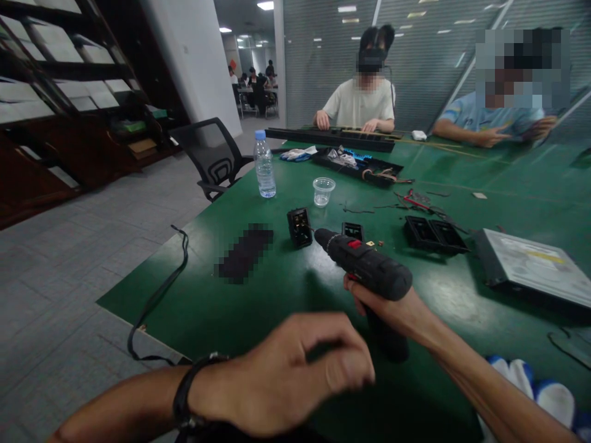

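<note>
My right hand (381,301) is wrapped round the grip of a black cordless drill (369,261) with a red switch. The drill points left, its tip near a small black socket box (300,227) with metal parts inside. In front of my body, my left hand (295,363) is curled, thumb and fingertips close together; whether anything is between them is hidden. A black strap circles that wrist. Behind the drill sits a small black frame (353,231), with tiny brass pieces (370,243) beside it.
On the green table (184,295) are a water bottle (265,166), plastic cup (324,192), blurred dark object (245,252), double black frame (434,235), metal case (538,264), black tray (357,166) and blue-white gloves (530,387). Two people sit across.
</note>
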`<control>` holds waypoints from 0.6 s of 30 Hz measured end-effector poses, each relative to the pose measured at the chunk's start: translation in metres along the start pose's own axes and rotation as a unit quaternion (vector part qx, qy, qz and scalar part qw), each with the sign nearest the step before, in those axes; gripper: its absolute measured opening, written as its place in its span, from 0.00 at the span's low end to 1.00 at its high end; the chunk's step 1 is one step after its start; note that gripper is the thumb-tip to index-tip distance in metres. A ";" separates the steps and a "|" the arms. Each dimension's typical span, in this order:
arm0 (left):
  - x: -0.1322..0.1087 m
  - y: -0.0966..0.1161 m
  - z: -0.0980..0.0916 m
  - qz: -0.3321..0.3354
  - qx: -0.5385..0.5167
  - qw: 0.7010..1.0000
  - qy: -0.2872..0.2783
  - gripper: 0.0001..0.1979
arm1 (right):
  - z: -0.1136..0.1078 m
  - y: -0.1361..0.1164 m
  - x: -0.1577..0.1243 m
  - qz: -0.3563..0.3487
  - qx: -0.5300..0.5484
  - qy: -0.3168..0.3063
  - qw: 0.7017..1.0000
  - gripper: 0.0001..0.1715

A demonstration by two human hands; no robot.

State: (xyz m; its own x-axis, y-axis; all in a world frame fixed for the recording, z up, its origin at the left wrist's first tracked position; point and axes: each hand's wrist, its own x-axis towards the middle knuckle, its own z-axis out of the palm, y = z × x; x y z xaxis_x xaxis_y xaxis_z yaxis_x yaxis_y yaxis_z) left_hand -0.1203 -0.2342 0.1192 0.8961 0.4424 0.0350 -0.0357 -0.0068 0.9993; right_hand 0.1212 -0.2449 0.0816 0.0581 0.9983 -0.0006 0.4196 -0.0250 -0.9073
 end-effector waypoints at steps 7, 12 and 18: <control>0.105 -0.037 -0.107 0.187 0.116 0.828 0.516 0.17 | -0.003 0.000 -0.001 -0.015 -0.031 -0.010 0.999 0.09; 0.161 -0.082 -0.153 0.140 0.097 0.786 0.594 0.21 | -0.004 0.005 0.000 -0.011 -0.045 -0.019 0.999 0.09; 0.172 -0.108 -0.160 0.084 0.012 0.798 0.597 0.25 | -0.005 0.004 0.002 -0.025 -0.052 -0.028 0.998 0.09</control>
State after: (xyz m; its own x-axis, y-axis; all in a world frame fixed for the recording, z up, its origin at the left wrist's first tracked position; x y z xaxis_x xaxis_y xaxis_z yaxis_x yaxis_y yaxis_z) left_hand -0.0327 -0.0136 0.0155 -0.1799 0.9723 0.1491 -0.0900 -0.1673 0.9818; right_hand 0.1278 -0.2432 0.0805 -0.0142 0.9997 0.0180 0.5122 0.0227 -0.8585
